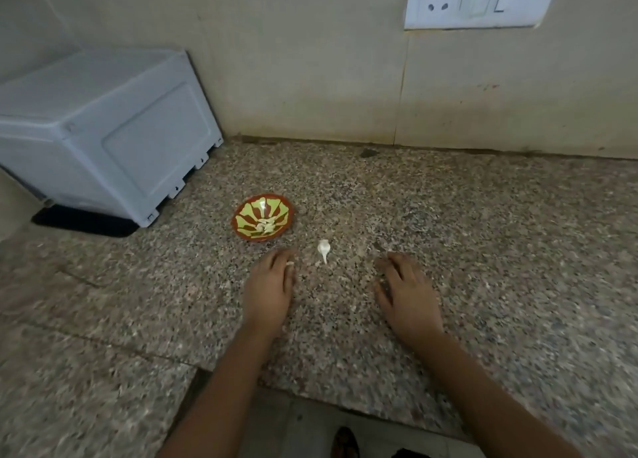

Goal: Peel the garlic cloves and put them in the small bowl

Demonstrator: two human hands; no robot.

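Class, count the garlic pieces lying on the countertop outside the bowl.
1: a garlic piece lies on the countertop, just right of the small bowl. A white bit at the fingers of the left hand may be another; too blurred to tell.

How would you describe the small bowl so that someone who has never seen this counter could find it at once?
On the speckled granite counter, look just right of the near corner of the pale grey box. The small bowl sits there, ahead of the left hand. It is the only round, coloured thing: red-brown with yellow-green rays, pale garlic pieces inside.
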